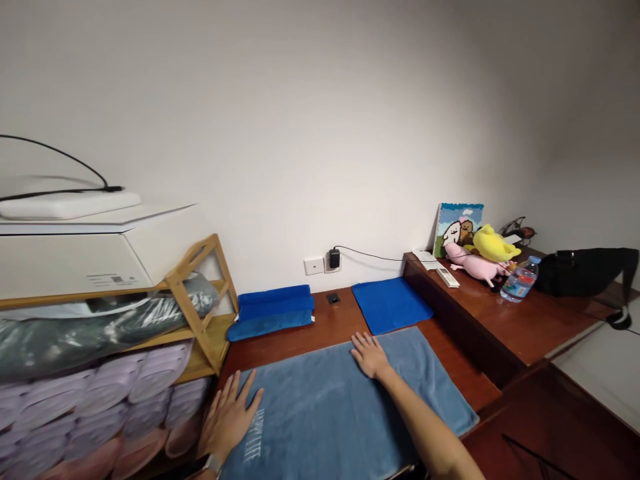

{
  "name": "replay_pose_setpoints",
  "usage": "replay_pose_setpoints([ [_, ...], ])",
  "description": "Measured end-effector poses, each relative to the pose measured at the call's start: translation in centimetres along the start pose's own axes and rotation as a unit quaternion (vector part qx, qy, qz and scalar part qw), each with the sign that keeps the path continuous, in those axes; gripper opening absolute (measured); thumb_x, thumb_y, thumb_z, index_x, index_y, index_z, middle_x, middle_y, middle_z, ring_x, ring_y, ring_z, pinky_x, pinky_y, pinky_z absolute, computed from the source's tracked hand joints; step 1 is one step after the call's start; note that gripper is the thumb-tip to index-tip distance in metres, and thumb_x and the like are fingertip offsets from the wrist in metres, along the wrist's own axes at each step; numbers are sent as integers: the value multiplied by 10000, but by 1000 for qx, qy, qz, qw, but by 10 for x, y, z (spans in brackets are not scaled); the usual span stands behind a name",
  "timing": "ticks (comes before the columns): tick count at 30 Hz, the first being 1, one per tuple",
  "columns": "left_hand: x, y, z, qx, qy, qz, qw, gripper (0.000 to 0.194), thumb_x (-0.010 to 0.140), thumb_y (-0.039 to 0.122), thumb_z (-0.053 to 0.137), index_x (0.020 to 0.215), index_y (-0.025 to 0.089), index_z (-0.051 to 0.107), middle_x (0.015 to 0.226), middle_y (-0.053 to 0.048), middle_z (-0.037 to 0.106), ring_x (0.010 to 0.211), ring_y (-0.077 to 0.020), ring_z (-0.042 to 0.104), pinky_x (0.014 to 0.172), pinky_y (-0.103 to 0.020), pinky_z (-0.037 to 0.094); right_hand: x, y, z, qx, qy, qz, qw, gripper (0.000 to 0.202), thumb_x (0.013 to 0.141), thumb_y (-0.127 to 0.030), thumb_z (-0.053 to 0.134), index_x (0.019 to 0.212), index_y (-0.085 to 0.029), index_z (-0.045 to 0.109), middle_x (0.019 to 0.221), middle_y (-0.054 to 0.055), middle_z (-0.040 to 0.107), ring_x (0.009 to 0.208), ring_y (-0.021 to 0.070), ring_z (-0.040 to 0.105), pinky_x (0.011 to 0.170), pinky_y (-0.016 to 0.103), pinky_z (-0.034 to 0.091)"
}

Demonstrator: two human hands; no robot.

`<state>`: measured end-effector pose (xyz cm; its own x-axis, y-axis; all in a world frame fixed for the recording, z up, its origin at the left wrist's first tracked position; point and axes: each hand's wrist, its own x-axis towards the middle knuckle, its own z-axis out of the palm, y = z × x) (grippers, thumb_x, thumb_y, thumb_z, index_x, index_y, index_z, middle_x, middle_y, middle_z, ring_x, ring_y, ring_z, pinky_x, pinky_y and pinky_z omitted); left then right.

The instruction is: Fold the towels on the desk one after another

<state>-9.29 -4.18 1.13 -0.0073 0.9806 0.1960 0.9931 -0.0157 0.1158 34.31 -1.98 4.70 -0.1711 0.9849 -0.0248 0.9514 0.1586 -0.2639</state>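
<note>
A light blue towel [320, 400] with white lettering near its left edge lies spread on the reddish-brown desk [270, 348]. My left hand [231, 412], with a watch at the wrist, rests at the towel's left edge, fingers spread. Near the towel's far edge, right of its middle, my right hand [369, 355] lies palm down with its fingers apart. Neither hand holds anything. Behind the towel, a folded blue cloth [275, 310] is at the left and a flat bright blue cloth [391, 305] at the right.
At left, a wooden rack [200, 313] holds slippers [113, 383] and a white box [75, 260]. A black plug [334, 258] sits in the wall socket. The raised right surface carries plush toys [477, 263], a bottle [521, 280], a remote [447, 277] and a black bag [575, 270].
</note>
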Motion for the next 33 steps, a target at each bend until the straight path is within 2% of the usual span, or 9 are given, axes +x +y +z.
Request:
replay_pose_setpoints([
  [6,-1,5,-6,22,-11,-10,1000,712,975,536,389,1614,226,449,1723,-113,401,1613,-302,316,1307,-512,259,-44,127,-24,-53,-5,173,983,630,1113,-501,175,1707,-299,238,1774,-17,209,1642,240,162,1320,468,130],
  [8,-1,6,-8,21,-15,-12,1000,708,979,537,391,1618,234,442,1722,-114,404,1612,-301,320,1304,-514,264,-54,155,-23,-65,-5,206,976,628,1110,-495,174,1709,-312,223,1779,-25,191,1645,231,145,1320,459,120],
  [11,-1,5,-10,22,-23,-13,999,707,987,542,377,1624,239,430,1721,-113,404,1611,-303,323,1304,-519,266,-59,177,-20,-68,4,238,969,635,1104,-498,163,1712,-318,206,1784,-30,176,1647,215,128,1316,458,127],
  [15,0,6,-11,41,-39,-14,998,721,1004,547,345,1643,216,386,1746,-134,347,1622,-302,294,1311,-500,243,-57,175,-22,-68,1,252,965,642,1100,-497,156,1714,-314,190,1788,-24,161,1646,222,133,1311,471,150],
  [18,0,6,-10,53,-39,-12,998,717,1015,533,332,1644,194,379,1758,-163,306,1625,-310,281,1315,-486,229,-62,166,-24,-64,-3,230,971,651,1099,-526,166,1710,-308,221,1782,-16,189,1646,238,138,1313,479,132],
  [22,1,3,-5,46,-25,-11,999,706,1005,524,362,1628,197,417,1749,-158,331,1621,-314,293,1313,-484,233,-88,168,-14,-43,16,178,983,656,1094,-578,168,1698,-344,267,1770,-32,234,1643,229,157,1317,453,119],
  [26,2,2,0,22,-4,-14,1000,717,972,532,403,1608,205,459,1729,-140,385,1612,-306,319,1298,-490,268,-109,177,-11,-48,15,198,979,643,1095,-554,186,1697,-346,274,1769,-31,234,1645,223,150,1321,455,103],
  [29,6,6,-3,5,-1,-26,1000,726,953,546,408,1603,227,469,1719,-129,409,1608,-311,323,1286,-524,277,-104,170,-20,-50,11,221,974,637,1098,-531,191,1701,-339,258,1772,-25,228,1642,224,161,1319,471,118],
  [33,14,15,-13,16,-42,-48,998,733,963,558,389,1627,249,421,1732,-134,382,1614,-306,309,1305,-542,196,-85,149,-29,-47,13,266,963,639,1100,-501,176,1708,-316,233,1779,-4,209,1640,234,163,1316,500,124],
])
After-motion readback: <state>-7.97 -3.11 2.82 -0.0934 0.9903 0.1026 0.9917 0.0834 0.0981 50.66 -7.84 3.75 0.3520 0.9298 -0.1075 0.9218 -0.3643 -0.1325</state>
